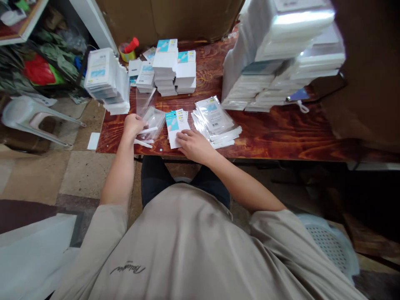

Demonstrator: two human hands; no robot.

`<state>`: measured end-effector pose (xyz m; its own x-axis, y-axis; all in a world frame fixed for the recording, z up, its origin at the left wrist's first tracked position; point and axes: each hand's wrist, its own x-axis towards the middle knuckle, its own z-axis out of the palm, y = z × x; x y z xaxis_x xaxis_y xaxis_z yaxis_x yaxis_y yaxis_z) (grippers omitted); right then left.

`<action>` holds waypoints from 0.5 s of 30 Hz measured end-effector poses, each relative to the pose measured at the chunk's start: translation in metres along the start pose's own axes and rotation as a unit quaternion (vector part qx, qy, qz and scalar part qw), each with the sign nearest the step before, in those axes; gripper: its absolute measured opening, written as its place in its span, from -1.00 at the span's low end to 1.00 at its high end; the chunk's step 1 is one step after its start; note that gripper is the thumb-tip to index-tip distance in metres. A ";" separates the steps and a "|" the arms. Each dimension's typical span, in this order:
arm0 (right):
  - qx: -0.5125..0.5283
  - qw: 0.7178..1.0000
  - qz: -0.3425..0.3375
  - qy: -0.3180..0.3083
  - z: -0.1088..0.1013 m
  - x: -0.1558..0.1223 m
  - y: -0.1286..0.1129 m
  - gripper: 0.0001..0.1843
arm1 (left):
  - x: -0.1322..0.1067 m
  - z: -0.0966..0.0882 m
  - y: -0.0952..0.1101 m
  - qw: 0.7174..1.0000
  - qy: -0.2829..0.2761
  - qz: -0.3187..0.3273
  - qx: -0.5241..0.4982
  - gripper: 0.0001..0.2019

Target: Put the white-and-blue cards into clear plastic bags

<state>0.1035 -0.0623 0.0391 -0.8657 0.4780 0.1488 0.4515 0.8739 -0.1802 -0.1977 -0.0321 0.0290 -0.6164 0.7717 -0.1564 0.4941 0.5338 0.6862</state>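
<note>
My left hand [134, 125] is closed at the edge of a clear plastic bag [155, 118] on the table's left part, its fingertips partly hidden. White strips [144, 143] lie just beside that hand. In my right hand [195, 146] is the lower right part of a white and blue printed card [173, 129]; the thumb is mostly out of sight. More cards [184, 118] with yellow marks lie under and behind it. Right of this hand, a loose pile of bagged cards [214, 114] spreads near the front edge, with shiny flaps sticking out.
Tall stacks of bagged cards [246, 83] stand at the right, another bagged stack [106, 79] at the left. Behind the hands are piles of cards [165, 68] and a yellow tub [127, 54] with a red object. A white stool [34, 116] stands on the floor left.
</note>
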 end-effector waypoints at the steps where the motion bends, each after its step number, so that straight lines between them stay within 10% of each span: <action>1: -0.018 0.999 -0.002 -0.029 -0.003 0.002 -0.005 -0.70 | -0.002 0.002 0.001 0.997 -0.005 -0.007 -0.073 -0.81; 6: -0.068 0.995 -0.004 -0.079 -0.009 0.003 -0.014 -0.64 | -0.016 0.016 0.005 0.924 -0.092 -0.058 -0.367 -0.92; 10: -0.021 0.998 -0.005 -0.064 -0.004 -0.003 -0.010 -0.66 | -0.024 0.026 0.007 0.883 -0.060 -0.037 -0.464 -0.82; 13: 0.113 0.989 0.050 0.080 -0.001 -0.012 -0.005 -0.73 | -0.032 0.028 0.009 0.869 -0.021 -0.023 -0.494 -0.79; 15: 0.234 0.927 0.154 0.250 -0.001 -0.017 -0.005 -0.73 | -0.039 0.028 0.010 0.861 -0.017 -0.012 -0.509 -0.77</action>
<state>0.1157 -0.0746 0.0382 -0.4506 0.7821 0.4305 0.4161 0.6106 -0.6738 -0.1514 -0.0473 0.0227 -0.5916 0.7838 -0.1886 -0.3221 -0.0153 0.9466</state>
